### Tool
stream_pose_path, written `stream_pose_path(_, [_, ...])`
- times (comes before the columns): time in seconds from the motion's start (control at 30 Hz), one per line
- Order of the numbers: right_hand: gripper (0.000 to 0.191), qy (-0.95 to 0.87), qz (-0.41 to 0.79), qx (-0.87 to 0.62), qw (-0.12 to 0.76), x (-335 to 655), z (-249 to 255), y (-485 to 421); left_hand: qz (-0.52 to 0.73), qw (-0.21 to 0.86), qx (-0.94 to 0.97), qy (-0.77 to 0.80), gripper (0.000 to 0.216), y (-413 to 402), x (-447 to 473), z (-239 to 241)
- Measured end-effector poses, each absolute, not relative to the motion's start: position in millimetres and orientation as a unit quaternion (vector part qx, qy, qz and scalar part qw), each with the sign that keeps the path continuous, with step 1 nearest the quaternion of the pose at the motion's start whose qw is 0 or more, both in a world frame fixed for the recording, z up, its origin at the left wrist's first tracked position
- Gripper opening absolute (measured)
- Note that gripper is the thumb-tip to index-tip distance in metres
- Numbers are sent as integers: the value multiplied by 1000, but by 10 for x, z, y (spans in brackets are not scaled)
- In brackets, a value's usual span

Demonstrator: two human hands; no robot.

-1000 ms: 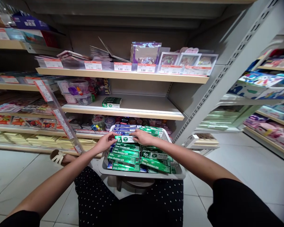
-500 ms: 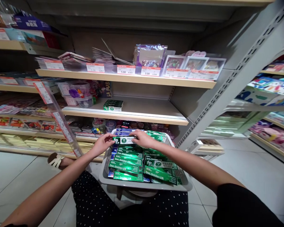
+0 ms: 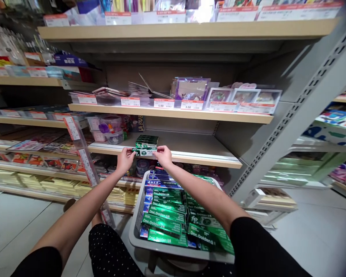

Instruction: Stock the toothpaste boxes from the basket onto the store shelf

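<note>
A green-and-white toothpaste box [image 3: 144,152] is held level between my two hands, in front of the lower shelf's edge. My left hand [image 3: 125,160] pinches its left end, and my right hand [image 3: 163,156] pinches the right end. Just behind it, a small stack of the same boxes [image 3: 147,140] lies on the shelf [image 3: 184,144]. Below my forearms sits a grey basket [image 3: 135,231] filled with green Doc.Golden boxes [image 3: 165,211] and several blue boxes [image 3: 158,184].
Clear plastic tubs [image 3: 111,129] stand left of the stack. Above, a shelf [image 3: 173,112] carries card packs and framed items with price tags. A slanted label strip [image 3: 85,165] hangs at left, and a slotted metal upright [image 3: 273,127] rises at right.
Both hands have lifted the toothpaste box out of the basket and carried it forward to the shelf edge. My view has tilted upward, showing a higher shelf.
</note>
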State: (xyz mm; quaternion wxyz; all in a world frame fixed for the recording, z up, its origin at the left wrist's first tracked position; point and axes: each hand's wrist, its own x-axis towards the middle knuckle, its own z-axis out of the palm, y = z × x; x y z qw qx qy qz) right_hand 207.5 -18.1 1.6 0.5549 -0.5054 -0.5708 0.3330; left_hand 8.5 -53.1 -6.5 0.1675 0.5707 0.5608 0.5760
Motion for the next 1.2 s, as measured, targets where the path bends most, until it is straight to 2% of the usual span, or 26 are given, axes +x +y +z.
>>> stream_pose_path(0.13, [23, -573, 297, -530, 550, 2018, 4, -31, 544, 148, 582, 586, 19, -326, 80, -20])
stream_pose_path(0.43, [23, -594, 265, -539, 535, 1946, -154, 181, 508, 164, 590, 606, 26, -68, 30, 3])
stream_pose_path(0.8, [20, -639, 219, -583, 451, 1988, 24, 255, 485, 132, 596, 626, 19, 195, -28, 30])
stream_pose_path(0.93, [19, -649, 212, -581, 443, 2010, -6, 343, 497, 169, 595, 608, 23, 344, -120, -20])
stream_pose_path(1.07, [20, -658, 212, -544, 475, 2027, -118, 424, 517, 259, 586, 567, 35, 442, -205, -62])
stream_pose_path(1.2, [32, -647, 225, -529, 501, 2023, -171, 443, 540, 343, 546, 541, 50, 426, -210, -19])
